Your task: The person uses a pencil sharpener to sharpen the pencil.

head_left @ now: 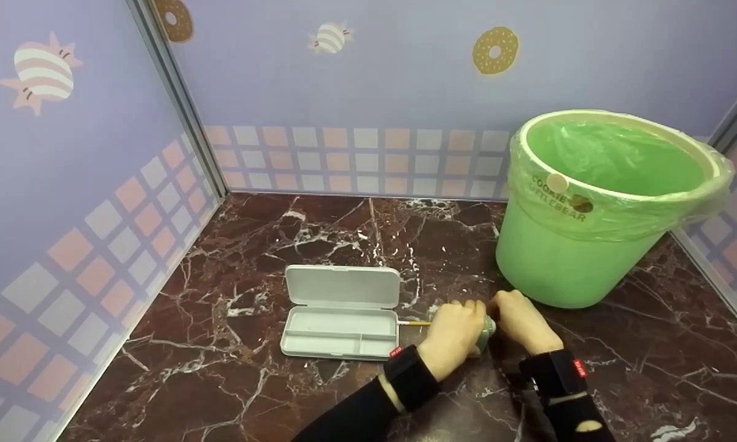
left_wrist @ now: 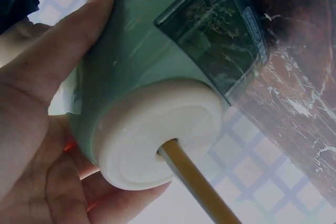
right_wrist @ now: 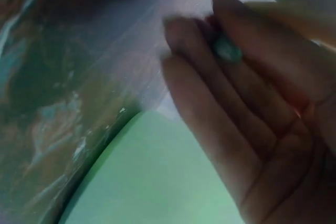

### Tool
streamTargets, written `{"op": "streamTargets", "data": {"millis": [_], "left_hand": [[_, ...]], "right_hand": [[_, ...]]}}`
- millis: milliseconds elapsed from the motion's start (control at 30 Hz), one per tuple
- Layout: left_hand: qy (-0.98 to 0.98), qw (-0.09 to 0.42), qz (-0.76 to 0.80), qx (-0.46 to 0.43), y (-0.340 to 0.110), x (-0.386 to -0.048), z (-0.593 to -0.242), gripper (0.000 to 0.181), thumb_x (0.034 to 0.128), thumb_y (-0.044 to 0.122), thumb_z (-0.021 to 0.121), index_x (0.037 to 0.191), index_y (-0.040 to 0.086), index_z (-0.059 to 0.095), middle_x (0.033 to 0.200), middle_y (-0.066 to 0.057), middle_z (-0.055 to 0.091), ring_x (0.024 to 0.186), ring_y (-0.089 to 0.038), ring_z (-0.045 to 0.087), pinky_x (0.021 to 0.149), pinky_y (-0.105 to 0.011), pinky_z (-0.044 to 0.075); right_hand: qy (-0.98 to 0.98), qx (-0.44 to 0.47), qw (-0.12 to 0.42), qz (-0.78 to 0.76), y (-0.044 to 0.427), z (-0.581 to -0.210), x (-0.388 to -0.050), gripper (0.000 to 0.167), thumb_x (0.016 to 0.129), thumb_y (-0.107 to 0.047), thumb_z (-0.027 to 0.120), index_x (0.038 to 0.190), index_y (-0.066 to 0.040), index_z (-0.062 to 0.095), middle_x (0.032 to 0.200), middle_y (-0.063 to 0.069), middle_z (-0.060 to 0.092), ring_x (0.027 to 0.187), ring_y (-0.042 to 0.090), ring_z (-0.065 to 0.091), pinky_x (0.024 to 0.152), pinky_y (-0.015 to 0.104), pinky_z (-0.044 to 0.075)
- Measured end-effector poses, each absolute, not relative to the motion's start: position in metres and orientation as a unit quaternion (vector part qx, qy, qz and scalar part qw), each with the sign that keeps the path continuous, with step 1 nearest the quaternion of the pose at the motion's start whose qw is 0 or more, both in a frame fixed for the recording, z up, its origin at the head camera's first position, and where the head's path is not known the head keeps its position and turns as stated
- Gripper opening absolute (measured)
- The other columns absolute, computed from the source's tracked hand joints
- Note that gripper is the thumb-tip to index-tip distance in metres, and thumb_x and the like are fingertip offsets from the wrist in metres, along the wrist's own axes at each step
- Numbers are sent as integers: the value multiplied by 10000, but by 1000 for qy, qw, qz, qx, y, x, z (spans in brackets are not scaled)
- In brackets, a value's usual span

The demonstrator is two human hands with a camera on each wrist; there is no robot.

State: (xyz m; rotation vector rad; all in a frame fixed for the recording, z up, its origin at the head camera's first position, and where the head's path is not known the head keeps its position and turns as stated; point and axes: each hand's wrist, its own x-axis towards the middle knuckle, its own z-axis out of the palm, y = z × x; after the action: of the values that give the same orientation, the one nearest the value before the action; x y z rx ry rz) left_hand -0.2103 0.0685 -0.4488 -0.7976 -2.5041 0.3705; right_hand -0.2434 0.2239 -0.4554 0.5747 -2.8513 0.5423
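My left hand (head_left: 457, 331) grips a green pencil sharpener (left_wrist: 136, 51) with a dark see-through shavings drawer (left_wrist: 218, 32). A yellow pencil (left_wrist: 197, 182) is in the hole of its round cream front (left_wrist: 157, 129), and in the head view the pencil points left toward an open pale pencil case (head_left: 324, 321). On the sharpener's other side is my right hand (head_left: 521, 319). In the right wrist view its thumb and fingers pinch a small pale green knob (right_wrist: 228, 50); that picture is blurred, and the knob's join to the sharpener is hidden.
A green bin (head_left: 558, 264) with a clear plastic liner stands just beyond my right hand. White flecks lie on the dark marble-patterned table (head_left: 221, 393) behind the case. Patterned panels (head_left: 368, 80) enclose the table at the back and sides.
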Motion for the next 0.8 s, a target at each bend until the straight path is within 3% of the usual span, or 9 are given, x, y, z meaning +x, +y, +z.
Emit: {"op": "streamTargets", "data": {"millis": [233,467,600,800], "left_hand": [[-920,231,128,-288,70,-209,-447,688,534,629,853,1014,188,632,858,99,646,683,-69,605,550,-190,496],[-918,248,128,-281,70,-209,-450,595,577,569,859,980,193,637,830,100,646,658,-65,591,529,-183,485],[-913,265,130,-280,70,-210,-451,526,612,525,848,962,192,638,809,101,641,639,-61,583,518,-178,477],[-907,289,136,-275,70,-210,-452,360,681,387,806,939,198,641,783,107,635,610,-53,571,502,-167,470]], "right_hand": [[-959,190,-47,206,229,-448,-237,217,526,46,732,590,-130,623,586,-7,627,513,117,527,473,283,467],[-924,127,-206,297,230,-433,-224,210,600,81,780,707,-52,659,607,45,653,459,154,617,443,292,529],[-918,143,-221,296,230,-422,-218,174,594,90,761,666,-41,671,595,42,659,474,136,624,467,273,539],[-926,232,-160,253,234,-406,-212,150,575,35,727,558,-95,653,499,-78,594,418,16,488,413,211,435]]}}
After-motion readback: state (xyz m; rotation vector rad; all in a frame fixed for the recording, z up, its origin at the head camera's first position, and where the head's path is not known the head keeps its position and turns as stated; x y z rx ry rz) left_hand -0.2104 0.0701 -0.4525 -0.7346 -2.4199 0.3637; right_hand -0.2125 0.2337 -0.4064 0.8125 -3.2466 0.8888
